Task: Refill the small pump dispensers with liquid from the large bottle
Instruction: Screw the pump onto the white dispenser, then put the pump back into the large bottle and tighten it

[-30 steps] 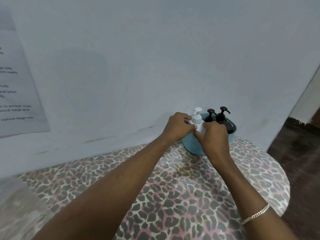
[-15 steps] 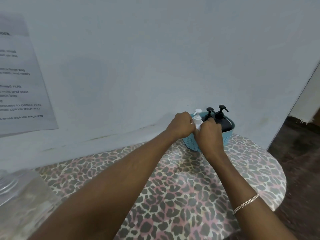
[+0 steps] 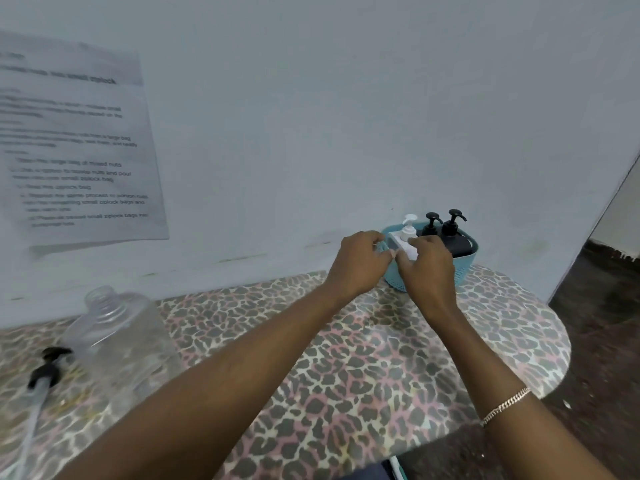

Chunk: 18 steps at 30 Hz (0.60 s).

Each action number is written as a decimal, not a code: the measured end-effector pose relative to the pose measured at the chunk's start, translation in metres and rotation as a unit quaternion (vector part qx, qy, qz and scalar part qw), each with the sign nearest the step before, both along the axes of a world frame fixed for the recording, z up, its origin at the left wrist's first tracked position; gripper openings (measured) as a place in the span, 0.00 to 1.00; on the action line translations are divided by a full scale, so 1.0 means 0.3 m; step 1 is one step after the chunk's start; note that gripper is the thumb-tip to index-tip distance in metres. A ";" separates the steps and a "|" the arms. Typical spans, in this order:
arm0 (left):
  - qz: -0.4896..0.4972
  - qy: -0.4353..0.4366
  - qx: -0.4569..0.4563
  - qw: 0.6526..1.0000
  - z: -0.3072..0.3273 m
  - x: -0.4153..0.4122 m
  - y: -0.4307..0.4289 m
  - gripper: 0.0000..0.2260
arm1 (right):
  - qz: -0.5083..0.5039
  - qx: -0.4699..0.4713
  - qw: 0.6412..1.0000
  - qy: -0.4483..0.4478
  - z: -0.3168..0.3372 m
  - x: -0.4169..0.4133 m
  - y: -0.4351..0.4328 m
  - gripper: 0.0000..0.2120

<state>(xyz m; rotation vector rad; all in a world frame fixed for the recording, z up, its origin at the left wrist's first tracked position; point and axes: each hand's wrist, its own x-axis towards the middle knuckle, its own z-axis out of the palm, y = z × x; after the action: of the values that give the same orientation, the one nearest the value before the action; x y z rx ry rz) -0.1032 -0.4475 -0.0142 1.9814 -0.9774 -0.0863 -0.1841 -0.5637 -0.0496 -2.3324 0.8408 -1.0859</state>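
Note:
A white pump dispenser (image 3: 408, 233) stands in the left end of a teal basket (image 3: 464, 263), with two black pump dispensers (image 3: 453, 237) beside it on the right. My right hand (image 3: 429, 271) has its fingertips on the white dispenser's shoulder. My left hand (image 3: 360, 265) is curled at the basket's left rim, right beside that dispenser; I cannot tell whether it grips anything. The large clear bottle (image 3: 114, 337) stands uncapped at the near left. Its black pump with a long tube (image 3: 45, 372) lies on the table beside it.
The round table (image 3: 346, 358) has a leopard-print cover, and its edge curves away on the right above a dark floor (image 3: 595, 341). The basket stands against the pale wall. A printed sheet (image 3: 76, 143) hangs on the wall at the left.
Both hands were clasped tightly around the white dispenser; now they have loosened and spread a little. My view has swung left and down, bringing the large bottle and its pump into sight.

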 end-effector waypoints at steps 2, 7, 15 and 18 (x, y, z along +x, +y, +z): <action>0.014 -0.002 -0.022 1.000 -0.002 -0.025 0.079 0.20 | 0.023 0.006 0.999 -0.025 0.007 -0.024 0.064 0.15; 0.051 -0.011 -0.066 0.996 -0.022 -0.088 0.304 0.20 | 0.071 0.019 0.995 -0.063 0.025 -0.077 0.238 0.16; 0.110 -0.042 -0.113 0.987 -0.068 -0.192 0.658 0.18 | 0.172 0.060 0.980 -0.080 0.028 -0.119 0.532 0.17; 0.135 -0.066 -0.118 0.982 -0.073 -0.216 0.761 0.17 | 0.201 0.067 0.974 -0.076 0.032 -0.133 0.617 0.17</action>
<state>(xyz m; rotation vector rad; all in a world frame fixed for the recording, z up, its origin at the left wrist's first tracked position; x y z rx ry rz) -0.1681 -0.2193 -0.0361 1.8956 -0.7534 0.3025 -0.2241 -0.3785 -0.0401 -2.1476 0.3496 -0.9812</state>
